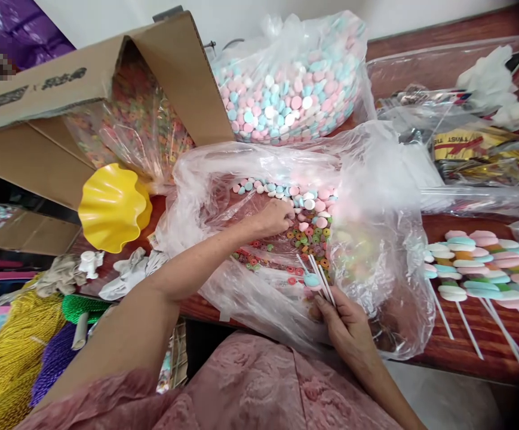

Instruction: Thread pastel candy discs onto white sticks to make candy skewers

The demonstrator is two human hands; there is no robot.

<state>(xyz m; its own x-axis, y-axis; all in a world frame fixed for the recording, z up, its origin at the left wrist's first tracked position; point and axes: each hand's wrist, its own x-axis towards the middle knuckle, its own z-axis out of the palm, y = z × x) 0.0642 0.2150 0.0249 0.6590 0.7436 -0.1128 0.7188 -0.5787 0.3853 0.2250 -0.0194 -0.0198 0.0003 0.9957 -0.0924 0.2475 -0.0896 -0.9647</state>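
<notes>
My left hand reaches into an open clear plastic bag and its fingers are curled among pastel round candies and small coloured ring candies; what it grips is hidden. My right hand sits at the bag's near edge and pinches several thin white sticks, one of which carries a blue candy.
A full bag of pastel candies stands behind. A tipped cardboard box holds a bag of ring candies. A yellow wavy bowl lies left. Finished candy sticks lie on the wooden table at right. Cord spools sit lower left.
</notes>
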